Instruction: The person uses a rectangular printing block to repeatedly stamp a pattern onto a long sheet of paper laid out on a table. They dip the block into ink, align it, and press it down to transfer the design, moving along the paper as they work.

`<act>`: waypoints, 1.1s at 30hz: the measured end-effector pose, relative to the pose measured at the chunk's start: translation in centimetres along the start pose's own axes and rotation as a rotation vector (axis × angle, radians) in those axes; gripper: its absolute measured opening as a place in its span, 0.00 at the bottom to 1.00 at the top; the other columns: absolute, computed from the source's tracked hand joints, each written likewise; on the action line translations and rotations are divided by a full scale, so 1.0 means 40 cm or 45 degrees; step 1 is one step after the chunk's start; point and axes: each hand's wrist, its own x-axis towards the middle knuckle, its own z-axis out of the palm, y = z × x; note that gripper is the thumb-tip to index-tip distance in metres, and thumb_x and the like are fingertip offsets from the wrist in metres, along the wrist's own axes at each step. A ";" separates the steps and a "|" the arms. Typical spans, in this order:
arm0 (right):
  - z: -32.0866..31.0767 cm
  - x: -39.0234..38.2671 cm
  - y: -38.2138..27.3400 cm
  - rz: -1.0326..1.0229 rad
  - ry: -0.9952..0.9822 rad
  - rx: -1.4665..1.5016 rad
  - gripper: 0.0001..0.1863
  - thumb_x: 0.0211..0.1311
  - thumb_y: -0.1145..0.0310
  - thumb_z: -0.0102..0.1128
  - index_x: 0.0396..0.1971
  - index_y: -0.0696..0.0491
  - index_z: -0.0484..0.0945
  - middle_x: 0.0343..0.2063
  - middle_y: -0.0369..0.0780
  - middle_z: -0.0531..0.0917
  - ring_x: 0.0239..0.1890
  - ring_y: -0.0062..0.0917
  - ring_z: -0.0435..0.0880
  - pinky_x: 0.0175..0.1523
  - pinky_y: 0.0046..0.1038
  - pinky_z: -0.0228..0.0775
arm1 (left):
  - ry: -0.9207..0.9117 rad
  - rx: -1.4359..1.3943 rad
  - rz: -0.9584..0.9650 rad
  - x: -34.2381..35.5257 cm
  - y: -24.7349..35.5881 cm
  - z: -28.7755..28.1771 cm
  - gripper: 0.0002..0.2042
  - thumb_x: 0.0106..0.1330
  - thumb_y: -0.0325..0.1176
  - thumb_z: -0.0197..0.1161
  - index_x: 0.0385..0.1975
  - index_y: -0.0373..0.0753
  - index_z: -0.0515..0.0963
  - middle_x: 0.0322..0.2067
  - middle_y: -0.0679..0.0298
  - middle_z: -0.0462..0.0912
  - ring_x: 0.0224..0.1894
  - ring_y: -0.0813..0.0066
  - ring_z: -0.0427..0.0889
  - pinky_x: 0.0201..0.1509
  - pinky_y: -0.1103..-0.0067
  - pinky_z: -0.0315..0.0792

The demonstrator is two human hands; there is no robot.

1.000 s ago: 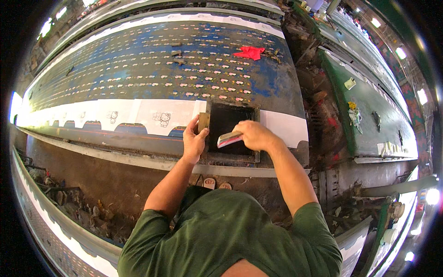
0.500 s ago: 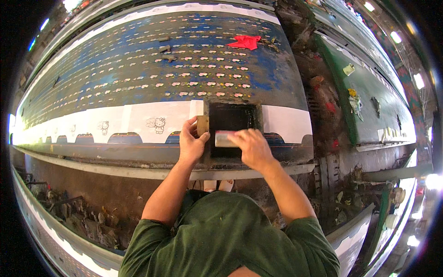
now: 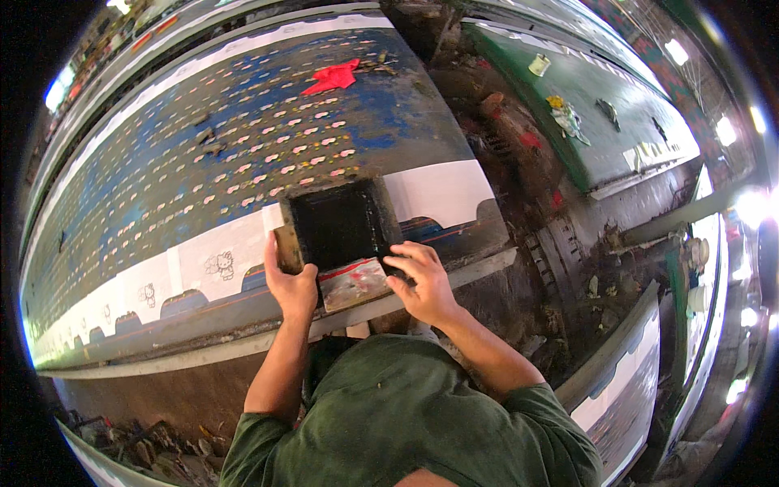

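A dark square screen frame (image 3: 337, 219) sits on the long printing table (image 3: 406, 114), over a white paper strip (image 3: 434, 191) with cartoon outlines. My left hand (image 3: 290, 284) is closed on the wooden handle block (image 3: 286, 247) at the frame's left side. A squeegee (image 3: 347, 284) with a red stripe and stained blade lies across the frame's near edge, between my hands. My right hand (image 3: 422, 288) is at its right end, fingers bent and spread apart, at or just off the frame's right corner.
Rows of small printed motifs cover the table, with a red cloth (image 3: 333, 77) and dark scraps (image 3: 207, 138) on it. A green table (image 3: 617, 154) with rags stands across a littered aisle (image 3: 527, 146) at right. Metal rails (image 3: 641, 223) and lamps line the right side.
My right hand has released the squeegee, which now lies along the frame's near edge. The view has turned, so the table appears tilted and shifted left.
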 end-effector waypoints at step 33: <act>-0.447 0.006 0.426 -0.554 -0.579 -0.387 0.21 0.69 0.69 0.71 0.62 0.50 0.87 0.57 0.41 0.86 0.63 0.40 0.83 0.70 0.45 0.74 | 0.001 -0.115 -0.103 -0.173 0.066 0.662 0.48 0.52 0.15 0.69 0.82 0.29 0.68 0.63 0.53 0.85 0.62 0.69 0.85 0.69 0.74 0.78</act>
